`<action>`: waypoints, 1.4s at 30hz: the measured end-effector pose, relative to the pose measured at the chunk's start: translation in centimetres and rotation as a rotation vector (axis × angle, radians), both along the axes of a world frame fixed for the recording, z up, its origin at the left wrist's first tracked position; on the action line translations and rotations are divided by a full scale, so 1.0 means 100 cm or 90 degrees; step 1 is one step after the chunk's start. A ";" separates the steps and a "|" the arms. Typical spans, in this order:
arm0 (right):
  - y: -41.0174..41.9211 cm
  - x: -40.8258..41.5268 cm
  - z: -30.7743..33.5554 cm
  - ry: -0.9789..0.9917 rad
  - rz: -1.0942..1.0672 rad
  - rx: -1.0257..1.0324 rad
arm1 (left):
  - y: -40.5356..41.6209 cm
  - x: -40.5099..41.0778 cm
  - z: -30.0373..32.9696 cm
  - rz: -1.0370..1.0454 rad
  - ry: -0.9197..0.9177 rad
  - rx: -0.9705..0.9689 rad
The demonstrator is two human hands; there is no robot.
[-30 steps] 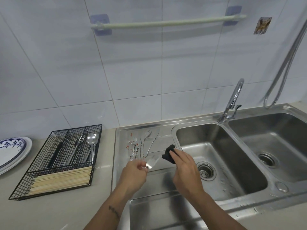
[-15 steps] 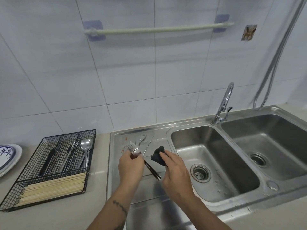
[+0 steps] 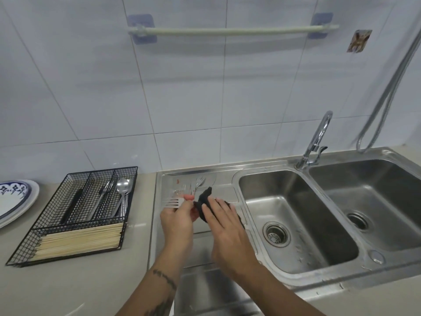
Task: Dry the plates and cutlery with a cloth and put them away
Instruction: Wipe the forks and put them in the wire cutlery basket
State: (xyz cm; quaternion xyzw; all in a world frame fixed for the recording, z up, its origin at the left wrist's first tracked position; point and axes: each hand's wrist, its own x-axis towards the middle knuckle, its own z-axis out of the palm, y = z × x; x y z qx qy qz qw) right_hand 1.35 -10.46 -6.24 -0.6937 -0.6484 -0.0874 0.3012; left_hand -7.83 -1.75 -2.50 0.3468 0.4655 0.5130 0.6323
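Left hand curled round a fork, tines poking out to the left, the handle end turned toward the other hand so it can be wiped along its length. Right hand wrapped over a dark cloth, fingers laid fairly flat on top and the fabric bunched beneath, pressed close against the fork's hidden handle; exact contact point concealed by the fingers. Both held above the drainboard, probably so drips land on steel rather than on the counter.

Just beyond the hands, more wet cutlery lying on the drainboard, waiting to be dried; blurred, so count unclear. Left basin just to the right, holding no dishes.

Further left on the counter, a wire tray within easy reach of the fork hand: spoons and other dried pieces standing in its rear compartments, chopsticks filling the front one. Likely destination for this fork once dry. At the far left edge, plates stacked, seemingly already dealt with.

Judged about midway: some cutlery stored, several pieces yet to be wiped.
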 end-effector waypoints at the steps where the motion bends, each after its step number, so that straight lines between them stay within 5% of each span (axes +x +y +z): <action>1: 0.000 -0.001 -0.002 -0.005 0.006 -0.002 | -0.001 -0.002 -0.001 0.001 -0.024 -0.013; 4: -0.002 0.015 -0.010 0.006 -0.029 -0.020 | -0.002 -0.012 -0.006 0.017 -0.051 -0.035; 15: -0.001 0.008 -0.010 0.028 0.007 -0.067 | -0.012 -0.024 -0.017 -0.077 0.146 0.084; 31: -0.009 0.007 -0.013 -0.003 0.058 -0.085 | -0.006 -0.014 -0.016 0.005 0.056 -0.114; 42: 0.007 0.053 -0.011 0.003 0.072 -0.114 | 0.007 0.023 -0.014 0.052 0.090 -0.129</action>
